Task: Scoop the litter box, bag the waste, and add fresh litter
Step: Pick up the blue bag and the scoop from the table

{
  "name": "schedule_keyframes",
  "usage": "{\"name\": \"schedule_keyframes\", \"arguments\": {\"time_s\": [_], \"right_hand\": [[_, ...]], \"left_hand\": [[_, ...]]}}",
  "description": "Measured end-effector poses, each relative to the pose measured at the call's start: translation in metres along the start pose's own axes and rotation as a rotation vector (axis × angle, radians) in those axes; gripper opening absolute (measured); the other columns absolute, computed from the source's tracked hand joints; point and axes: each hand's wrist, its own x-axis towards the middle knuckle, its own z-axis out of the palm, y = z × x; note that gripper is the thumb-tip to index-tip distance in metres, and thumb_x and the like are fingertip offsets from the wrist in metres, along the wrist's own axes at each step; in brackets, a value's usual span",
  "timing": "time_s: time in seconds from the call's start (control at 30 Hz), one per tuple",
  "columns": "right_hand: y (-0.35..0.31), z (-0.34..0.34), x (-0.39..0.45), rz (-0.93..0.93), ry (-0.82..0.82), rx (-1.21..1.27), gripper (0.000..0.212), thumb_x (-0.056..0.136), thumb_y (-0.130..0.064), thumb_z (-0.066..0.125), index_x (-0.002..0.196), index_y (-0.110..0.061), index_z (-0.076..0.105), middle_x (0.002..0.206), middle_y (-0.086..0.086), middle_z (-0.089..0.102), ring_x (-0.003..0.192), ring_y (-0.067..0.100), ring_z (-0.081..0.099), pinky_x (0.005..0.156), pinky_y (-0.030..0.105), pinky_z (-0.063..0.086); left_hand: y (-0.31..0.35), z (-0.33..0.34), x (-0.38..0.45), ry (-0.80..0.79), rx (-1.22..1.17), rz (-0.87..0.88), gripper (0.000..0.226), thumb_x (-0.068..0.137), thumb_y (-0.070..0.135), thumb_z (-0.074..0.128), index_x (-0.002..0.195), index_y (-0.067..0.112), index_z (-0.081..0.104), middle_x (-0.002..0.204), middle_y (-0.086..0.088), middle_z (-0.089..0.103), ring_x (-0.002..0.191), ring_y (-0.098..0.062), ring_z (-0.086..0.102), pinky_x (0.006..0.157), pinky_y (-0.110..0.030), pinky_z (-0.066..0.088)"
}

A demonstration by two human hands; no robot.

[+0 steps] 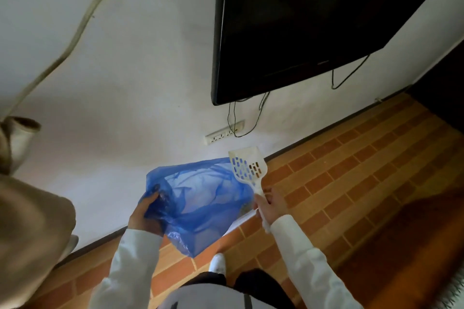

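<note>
The bag [200,206] covers nearly all of the litter box, leaving one white corner [241,221] showing at lower centre. The left hand's [145,213] fingertips vanish into the bag's folds. The TV [313,20] runs off the top edge. A beige shape [27,233] at lower left is blurred and cropped.

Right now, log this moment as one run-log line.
left hand: grips blue bag, mouth open | right hand: holds white scoop, looks empty, above bag edge | litter box: not clearly in view
</note>
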Motion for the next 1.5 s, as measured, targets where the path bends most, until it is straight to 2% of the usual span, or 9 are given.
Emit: {"name": "schedule_keyframes", "arguments": {"time_s": [0.17,0.37,0.73,0.87,1.03,1.17,1.3,1.4,1.5], "right_hand": [[-0.012,0.004,0.051,-0.017,-0.105,-0.059,0.013,0.088,-0.011,0.06,0.087,-0.019,0.05,0.072,0.015,0.058,0.048,0.018,0.048,0.046,0.026,0.039],[-0.032,0.007,0.112,-0.034,-0.299,-0.094,0.01,0.088,-0.002,0.057,0.094,-0.007,0.05,0.059,0.011,0.053,0.036,0.01,0.044,0.037,0.019,0.033],[-0.068,-0.025,0.191,-0.294,-0.715,-0.612,0.011,0.088,-0.02,0.059,0.093,-0.014,0.052,0.066,0.01,0.061,0.038,0.015,0.043,0.039,0.02,0.035],[-0.061,-0.016,0.199,-0.31,-0.806,-0.688,0.01,0.088,-0.02,0.06,0.091,-0.014,0.051,0.062,0.006,0.06,0.035,0.011,0.042,0.039,0.02,0.035],[-0.039,0.007,0.2,-0.315,-0.878,-0.754,0.011,0.089,-0.021,0.059,0.086,-0.013,0.052,0.057,0.005,0.056,0.031,0.008,0.039,0.035,0.017,0.033],[-0.009,0.036,0.21,-0.327,-0.949,-0.775,0.009,0.088,-0.02,0.06,0.089,-0.016,0.052,0.063,0.006,0.059,0.037,0.012,0.045,0.043,0.023,0.04],[0.033,0.075,0.229,-0.307,-0.991,-0.796,0.012,0.089,-0.026,0.061,0.093,-0.017,0.053,0.074,0.011,0.063,0.046,0.02,0.05,0.05,0.03,0.044],[0.072,0.108,0.252,-0.303,-1.012,-0.792,0.013,0.089,-0.026,0.06,0.093,-0.016,0.053,0.072,0.013,0.061,0.045,0.02,0.049,0.048,0.029,0.043],[0.124,0.146,0.29,-0.332,-1.017,-0.828,0.01,0.088,-0.026,0.062,0.087,-0.025,0.051,0.075,0.016,0.063,0.046,0.02,0.051,0.048,0.029,0.045]], "left_hand": [[-0.002,0.018,0.008,0.03,-0.087,0.056,0.058,0.095,0.008,0.033,0.051,0.018,0.069,0.054,0.002,0.064,0.05,-0.013,0.065,0.047,-0.022,0.053],[-0.036,0.032,0.021,0.119,-0.231,0.188,0.055,0.095,0.01,0.031,0.055,0.019,0.068,0.056,0.004,0.064,0.052,-0.011,0.064,0.054,-0.021,0.054],[-0.135,0.052,0.02,0.349,-0.503,0.485,0.048,0.092,0.007,0.028,0.069,0.017,0.069,0.065,0.002,0.067,0.058,-0.012,0.065,0.059,-0.02,0.053],[-0.153,0.049,0.018,0.434,-0.556,0.542,0.037,0.092,0.008,0.033,0.076,0.015,0.066,0.067,0.0,0.066,0.06,-0.015,0.064,0.06,-0.021,0.054],[-0.16,0.041,0.021,0.48,-0.6,0.607,0.048,0.091,0.005,0.033,0.066,0.016,0.072,0.063,0.002,0.067,0.058,-0.013,0.065,0.059,-0.02,0.053],[-0.174,0.013,0.036,0.56,-0.693,0.604,0.059,0.096,0.005,0.025,0.061,0.015,0.072,0.059,0.001,0.066,0.053,-0.013,0.065,0.053,-0.018,0.052],[-0.202,-0.035,0.062,0.619,-0.737,0.613,0.044,0.091,0.011,0.035,0.07,0.016,0.074,0.066,0.001,0.067,0.06,-0.015,0.066,0.061,-0.02,0.053],[-0.228,-0.077,0.089,0.631,-0.74,0.642,0.024,0.08,0.014,0.045,0.078,0.014,0.069,0.07,0.001,0.066,0.062,-0.016,0.065,0.062,-0.023,0.053],[-0.26,-0.12,0.124,0.63,-0.761,0.691,0.021,0.082,0.014,0.045,0.08,0.012,0.066,0.069,0.0,0.065,0.062,-0.017,0.064,0.061,-0.023,0.052]]}}
